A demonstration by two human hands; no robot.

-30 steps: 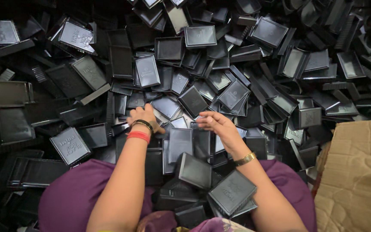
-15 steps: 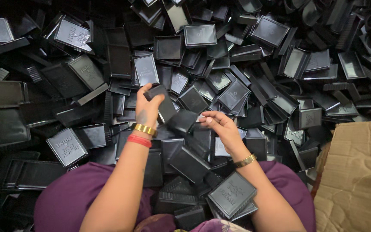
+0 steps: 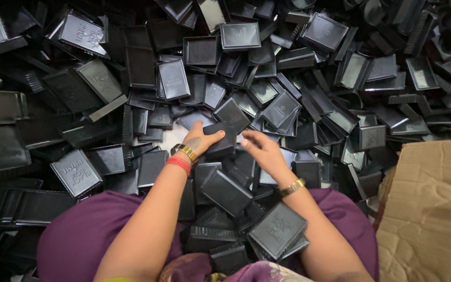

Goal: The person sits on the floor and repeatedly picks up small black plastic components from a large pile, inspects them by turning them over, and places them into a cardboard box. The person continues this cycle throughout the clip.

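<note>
The left hand [image 3: 200,140] is clamped on a small black box [image 3: 220,140] amid a heap of empty black trays [image 3: 309,109]. The right hand [image 3: 262,151], fingers loosely apart, rests just beside it; cardboard [image 3: 434,209] lies at the heap's right edge.

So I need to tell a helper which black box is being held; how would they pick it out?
Start at the huge heap of black plastic boxes and find the two bare arms reaching in. The left hand, with red and gold bangles, grips one small black box. It alone is raised and wrapped by fingers.
</note>
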